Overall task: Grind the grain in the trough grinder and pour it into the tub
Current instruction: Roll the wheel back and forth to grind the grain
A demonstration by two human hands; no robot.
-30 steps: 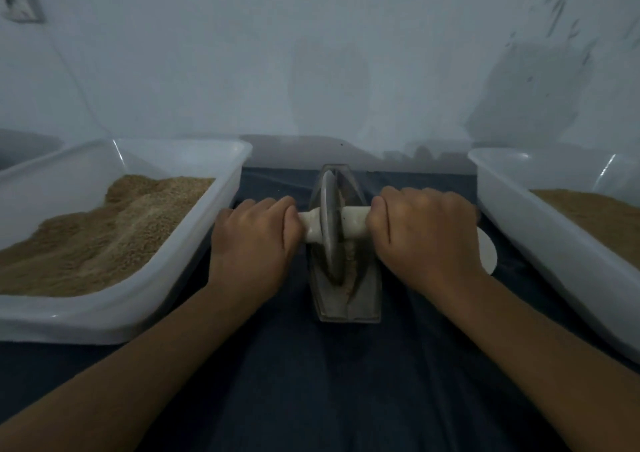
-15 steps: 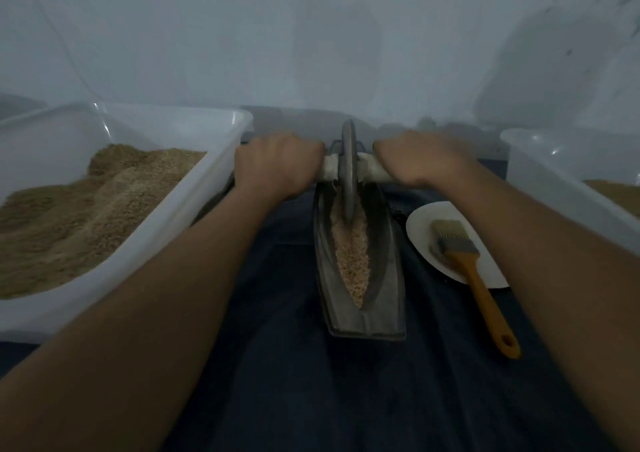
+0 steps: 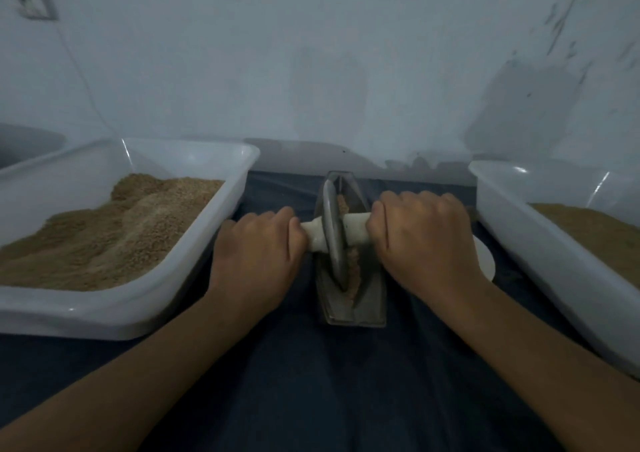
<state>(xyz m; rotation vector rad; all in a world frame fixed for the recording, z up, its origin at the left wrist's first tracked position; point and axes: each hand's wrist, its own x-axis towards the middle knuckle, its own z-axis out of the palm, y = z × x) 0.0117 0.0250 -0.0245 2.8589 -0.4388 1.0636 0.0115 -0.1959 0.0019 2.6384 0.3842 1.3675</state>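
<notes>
A grey boat-shaped trough grinder [image 3: 370,309] lies lengthwise on the dark cloth in the middle. A metal wheel [image 3: 333,233] stands in its groove on a pale axle handle [image 3: 355,231]. My left hand [image 3: 258,257] grips the left end of the axle and my right hand [image 3: 420,243] grips the right end. Crushed brownish grain [image 3: 353,271] lies in the groove in front of and behind the wheel. A white tub [image 3: 194,261] at left holds a heap of brown grain. Another white tub [image 3: 540,254] at right holds finer brown grain.
A white plate [image 3: 486,261] peeks out behind my right hand, mostly hidden. Dark blue cloth [image 3: 318,382] covers the table. A pale wall [image 3: 311,70] stands close behind the grinder and tubs.
The wheel rolled from the trough's far end back toward me to about the middle. My hands came back with it, now hiding the brush and most of the plate.
</notes>
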